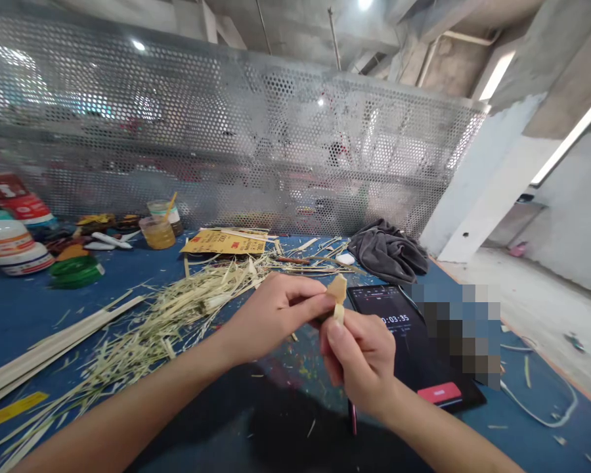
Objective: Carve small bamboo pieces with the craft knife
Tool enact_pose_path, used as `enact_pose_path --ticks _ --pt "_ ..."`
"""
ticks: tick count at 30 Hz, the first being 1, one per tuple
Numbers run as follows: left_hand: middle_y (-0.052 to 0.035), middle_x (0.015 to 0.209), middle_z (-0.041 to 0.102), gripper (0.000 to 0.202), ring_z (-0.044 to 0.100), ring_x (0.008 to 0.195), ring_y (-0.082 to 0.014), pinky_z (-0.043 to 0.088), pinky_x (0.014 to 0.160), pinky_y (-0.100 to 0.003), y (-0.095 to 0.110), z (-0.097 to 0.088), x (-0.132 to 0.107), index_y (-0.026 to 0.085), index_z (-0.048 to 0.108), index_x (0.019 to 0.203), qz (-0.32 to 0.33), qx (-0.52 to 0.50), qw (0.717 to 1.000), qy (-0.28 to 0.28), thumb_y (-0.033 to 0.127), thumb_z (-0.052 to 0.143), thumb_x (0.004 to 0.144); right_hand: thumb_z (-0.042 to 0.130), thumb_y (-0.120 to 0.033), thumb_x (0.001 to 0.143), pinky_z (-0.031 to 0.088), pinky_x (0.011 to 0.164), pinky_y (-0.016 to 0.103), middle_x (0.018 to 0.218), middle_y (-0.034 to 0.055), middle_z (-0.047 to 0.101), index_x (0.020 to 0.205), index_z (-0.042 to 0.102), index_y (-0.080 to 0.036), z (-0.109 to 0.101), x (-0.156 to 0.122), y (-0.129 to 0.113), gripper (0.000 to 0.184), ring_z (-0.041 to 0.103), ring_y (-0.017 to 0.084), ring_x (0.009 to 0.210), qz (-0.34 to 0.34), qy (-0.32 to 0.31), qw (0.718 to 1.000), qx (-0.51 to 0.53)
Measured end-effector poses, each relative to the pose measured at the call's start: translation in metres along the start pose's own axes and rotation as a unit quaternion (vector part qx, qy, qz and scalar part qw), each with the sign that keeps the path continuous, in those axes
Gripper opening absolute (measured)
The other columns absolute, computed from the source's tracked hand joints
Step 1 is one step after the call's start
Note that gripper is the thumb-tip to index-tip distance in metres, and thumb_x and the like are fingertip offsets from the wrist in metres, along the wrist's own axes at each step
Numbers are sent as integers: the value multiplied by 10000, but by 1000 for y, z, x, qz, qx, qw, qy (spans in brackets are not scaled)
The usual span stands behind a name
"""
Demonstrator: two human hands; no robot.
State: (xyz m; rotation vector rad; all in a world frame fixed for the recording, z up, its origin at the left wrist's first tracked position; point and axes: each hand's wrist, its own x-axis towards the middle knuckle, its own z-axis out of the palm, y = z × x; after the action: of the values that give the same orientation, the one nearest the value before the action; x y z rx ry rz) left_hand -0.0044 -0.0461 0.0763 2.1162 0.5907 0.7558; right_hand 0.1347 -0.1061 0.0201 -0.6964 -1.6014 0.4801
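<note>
Between fingers (321, 305), pale piece (337, 289), pointing upward

Crumpled grey cloth (389, 253) near perforated panel (251, 131); tablet (423, 358) showing timer (398, 320).

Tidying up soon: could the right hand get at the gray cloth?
Probably yes: the right hand could pass over the flat tablet to the gray cloth, though it seems closed around a slim handle and may need freeing.

The single view looks from the person's head, forward and down across the counter (270, 384). The left grip (280, 305) and right grip (364, 348) are close below mid-frame; a perforated panel (276, 144) stands farther off, under the ceiling (300, 29).
</note>
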Motion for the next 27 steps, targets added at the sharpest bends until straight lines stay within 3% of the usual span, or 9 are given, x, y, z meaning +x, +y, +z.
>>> enact_pose_path --ticks 3,5,9,12,14,17,21,27 --pt "28 649 572 326 502 622 -94 380 586 -208 1 -8 0 142 627 681 -25 -42 997 -67 343 505 906 394 -154 913 309 448 183 406 -70 430 583 455 -187 -3 3 -2 337 382 43 374 -29 -23 999 -36" --pt "-4 782 652 301 584 740 -128 436 671 -231 2 -14 -1 148 674 819 -28 -32 995 -91 358 483 920 406 -164 901 289 444 195 419 -64 416 548 421 -184 -4 7 -5 354 370 44 384 -10 -43 997 -60" --pt "-25 1093 684 236 603 1029 -164 440 891 -267 5 -19 -4 194 699 948 21 57 997 -41 367 547 893 407 -208 901 256 440 211 444 -57 407 531 394 -185 -5 14 -11 371 358 53 417 101 -105 986 -83" --pt "-5 926 731 265 643 887 -131 458 786 -221 3 -15 -3 199 731 881 10 86 996 9 375 535 906 399 -239 911 282 460 203 453 -53 421 535 394 -187 -4 16 -14 380 379 61 443 137 -97 984 -53" --pt "-3 761 728 325 637 717 -110 455 658 -195 0 -12 -1 174 739 798 -7 57 998 29 392 523 907 398 -249 918 297 463 194 434 -57 407 527 378 -190 -1 14 -15 397 379 59 435 142 -77 987 -21" --pt "-10 664 706 344 601 603 -88 444 574 -173 -5 -8 2 147 727 706 -10 -24 998 54 401 564 871 390 -244 934 287 444 186 413 -68 392 535 383 -190 4 7 -13 402 357 50 400 124 -47 991 -1" --pt "-20 618 692 330 616 563 -92 476 552 -178 -7 -8 4 136 710 678 -62 -174 982 31 393 586 844 382 -207 936 281 453 199 437 -60 397 534 375 -187 11 -7 -8 403 362 51 408 65 -47 996 -48" --pt "-32 613 693 365 627 543 -100 487 532 -187 -8 -3 3 128 688 646 -120 -266 956 -15 476 675 754 358 -136 915 309 469 221 439 -46 419 537 388 -189 11 -15 -1 383 391 66 409 -54 -51 990 -123"
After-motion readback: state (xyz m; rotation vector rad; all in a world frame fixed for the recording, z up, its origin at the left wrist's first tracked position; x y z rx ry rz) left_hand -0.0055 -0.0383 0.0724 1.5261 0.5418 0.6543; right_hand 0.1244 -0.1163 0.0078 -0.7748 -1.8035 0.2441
